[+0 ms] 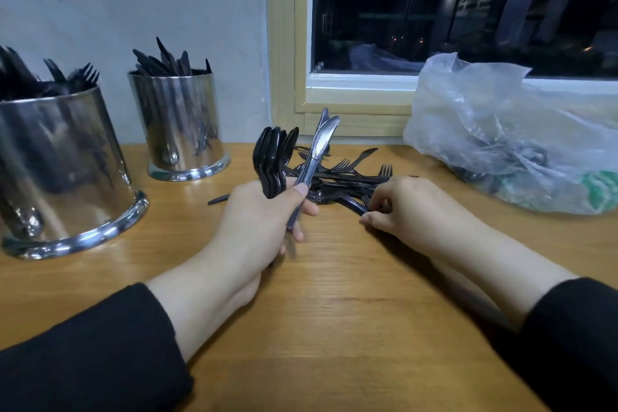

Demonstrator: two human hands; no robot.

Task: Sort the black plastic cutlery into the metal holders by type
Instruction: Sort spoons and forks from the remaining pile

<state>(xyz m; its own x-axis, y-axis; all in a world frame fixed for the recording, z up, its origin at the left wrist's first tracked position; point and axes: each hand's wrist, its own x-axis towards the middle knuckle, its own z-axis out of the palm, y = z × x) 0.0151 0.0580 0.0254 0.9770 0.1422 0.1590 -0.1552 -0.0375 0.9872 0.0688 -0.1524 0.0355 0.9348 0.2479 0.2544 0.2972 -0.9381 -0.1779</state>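
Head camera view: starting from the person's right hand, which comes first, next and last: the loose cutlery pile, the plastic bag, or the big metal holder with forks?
1. Loose cutlery pile: touching the right hand, just ahead.
2. Plastic bag: to the right, by the window.
3. Big metal holder with forks: far left, beyond the left hand.

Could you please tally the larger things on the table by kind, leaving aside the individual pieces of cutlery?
Metal holders: 2, one near and one farther back
Clear plastic bag: 1
Loose pile of black cutlery: 1
Total: 4
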